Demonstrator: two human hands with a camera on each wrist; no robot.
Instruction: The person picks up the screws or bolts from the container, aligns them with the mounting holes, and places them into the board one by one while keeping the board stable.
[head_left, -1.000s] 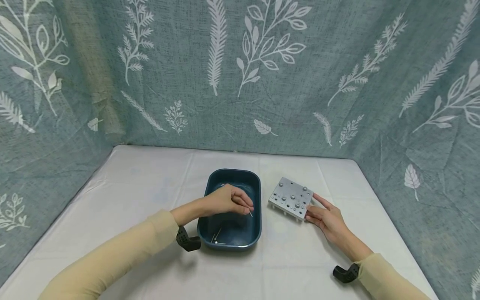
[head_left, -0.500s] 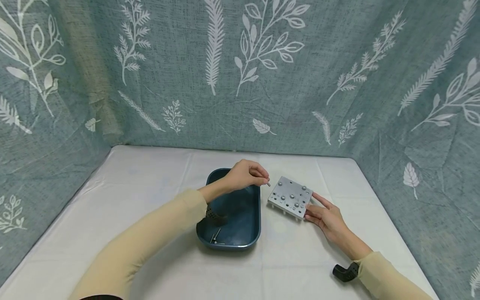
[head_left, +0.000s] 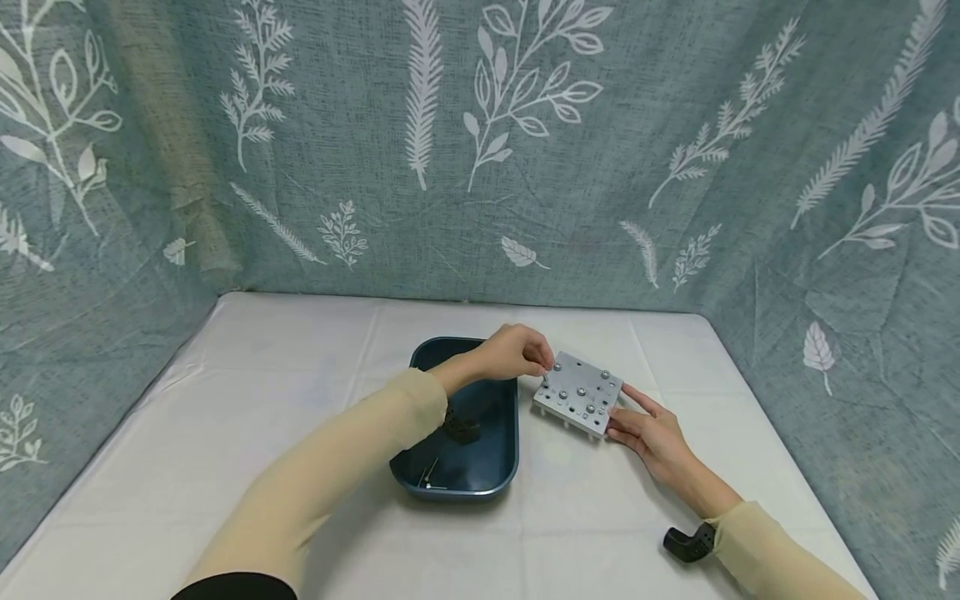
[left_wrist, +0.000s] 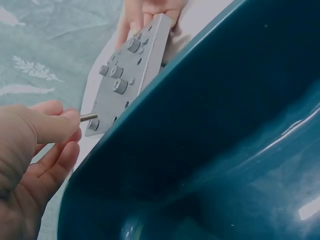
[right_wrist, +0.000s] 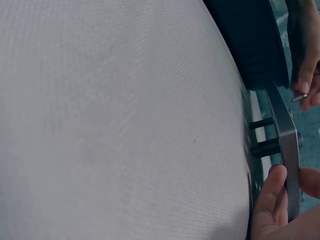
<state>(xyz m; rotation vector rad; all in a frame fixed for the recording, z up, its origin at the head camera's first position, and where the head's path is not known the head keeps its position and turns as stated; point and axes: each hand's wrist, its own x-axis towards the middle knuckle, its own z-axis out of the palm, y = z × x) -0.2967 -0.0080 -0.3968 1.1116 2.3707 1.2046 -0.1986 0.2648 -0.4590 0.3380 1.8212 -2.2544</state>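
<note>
My left hand (head_left: pixel 517 352) pinches a small, thin metal pin (left_wrist: pixel 89 117) between thumb and fingertips. The pin's free end overlaps the near-left corner area of a flat grey metal plate (head_left: pixel 588 377) in the left wrist view. Several socket-head screws (left_wrist: pixel 120 86) stand up from the plate's top face among open holes. Below the plate, screw shanks (right_wrist: pixel 265 148) stick out and hold it above the cloth. My right hand (head_left: pixel 651 435) grips the plate's right edge, thumb on top and fingers underneath. The pin's other end is hidden in the left fingers.
A deep dark-blue tray (head_left: pixel 480 471) stands left of the plate, under my left forearm. A few thin metal pieces (head_left: pixel 429 477) lie in its front-left corner. White cloth (head_left: pixel 600 517) covers the table, and a patterned curtain (head_left: pixel 465 208) hangs behind it.
My left hand has come up out of the tray with the pin and moved right to the plate's left corner. The right hand and plate have stayed in place.
</note>
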